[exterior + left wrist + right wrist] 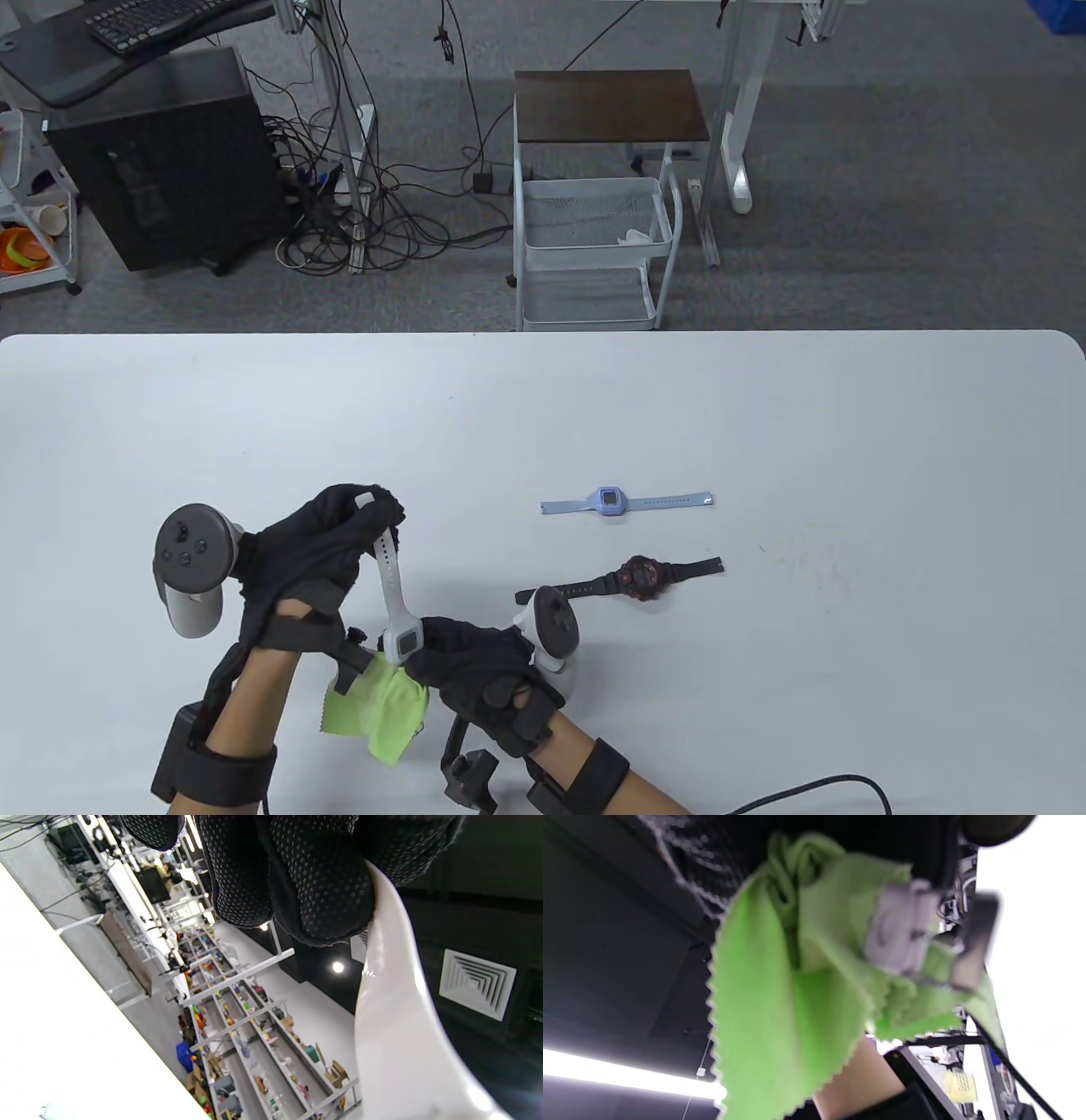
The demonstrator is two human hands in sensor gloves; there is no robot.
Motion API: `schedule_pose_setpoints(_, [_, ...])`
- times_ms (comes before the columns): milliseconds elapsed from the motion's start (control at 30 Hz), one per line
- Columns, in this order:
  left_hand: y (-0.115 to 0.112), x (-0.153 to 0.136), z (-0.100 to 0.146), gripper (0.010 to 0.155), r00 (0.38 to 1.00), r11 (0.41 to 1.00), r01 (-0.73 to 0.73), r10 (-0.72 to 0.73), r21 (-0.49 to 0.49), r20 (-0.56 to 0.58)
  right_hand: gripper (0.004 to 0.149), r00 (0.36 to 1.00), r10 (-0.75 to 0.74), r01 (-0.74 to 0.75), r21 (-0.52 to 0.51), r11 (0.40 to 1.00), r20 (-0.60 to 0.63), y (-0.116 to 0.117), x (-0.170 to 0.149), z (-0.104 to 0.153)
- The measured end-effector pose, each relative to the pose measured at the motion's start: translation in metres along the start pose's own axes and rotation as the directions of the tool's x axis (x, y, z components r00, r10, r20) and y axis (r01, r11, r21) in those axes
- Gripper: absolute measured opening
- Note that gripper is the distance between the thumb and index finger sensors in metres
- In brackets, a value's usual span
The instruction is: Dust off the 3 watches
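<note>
My left hand grips the upper strap end of a white watch, held up off the table; the strap runs out from under my gloved fingers. My right hand holds a green cloth against the watch's face end. In the right wrist view, blurred, the cloth wraps under the white watch body. A light blue watch lies flat mid-table. A black watch with a red face lies just in front of it.
The white table stretches to the right and back. Beyond its far edge stand a white wire cart and a black computer tower with tangled cables. A black cable trails from my right wrist.
</note>
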State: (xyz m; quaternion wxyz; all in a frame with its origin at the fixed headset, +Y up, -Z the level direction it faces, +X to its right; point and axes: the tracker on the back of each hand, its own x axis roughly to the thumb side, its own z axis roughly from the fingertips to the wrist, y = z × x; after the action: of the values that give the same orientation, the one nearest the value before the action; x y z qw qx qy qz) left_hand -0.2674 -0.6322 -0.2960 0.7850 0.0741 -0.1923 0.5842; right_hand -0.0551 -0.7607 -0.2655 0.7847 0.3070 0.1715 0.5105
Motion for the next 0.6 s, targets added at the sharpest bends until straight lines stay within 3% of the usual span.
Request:
schedule_pose_setpoints(200, [0.002,0.0,0.0009,0.044,1.0,1.0,-0.018,0.018,0.02,0.012,0.053,0.997,0.047,-0.048,0.015,0.999,0.062,-0.0002,0.0018,0.0009])
schedule_pose_setpoints(467, [0.0024,0.0009,0.0014,0.044,0.999,0.999,-0.047,0.046,0.024,0.022,0.055,0.979,0.159,-0.143,-0.125,0.982,0.131,-0.0027,0.0097,0.0021])
schedule_pose_setpoints(600, [0.0031,0.0013,0.0019,0.044,0.999,0.999,-0.032,0.032,0.028,0.026,0.057,0.976,0.177,-0.161,-0.129,0.978,0.123,-0.0058,0.0108,0.0027])
